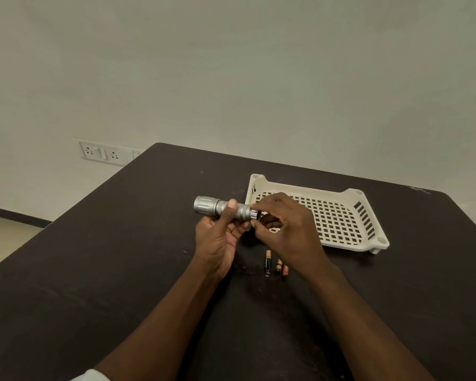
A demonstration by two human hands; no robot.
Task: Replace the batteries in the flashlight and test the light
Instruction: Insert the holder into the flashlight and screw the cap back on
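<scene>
A silver metal flashlight (217, 208) is held level above the dark table, its head pointing left. My left hand (220, 237) grips its knurled barrel from below, thumb over the top. My right hand (283, 232) pinches the tail end of the flashlight (254, 214) with fingertips; what sits between those fingers is mostly hidden. Three small batteries lie on the table below the hands: a black and gold one (267, 263), a second gold-tipped one (279, 264) and a red one (285, 270), the last two partly covered by my right wrist.
A cream perforated plastic tray (341, 215) stands on the dark table (121, 257) behind my right hand. The table's far edge meets a pale wall with a socket panel (102, 153) at the left. Floor shows past the left table edge.
</scene>
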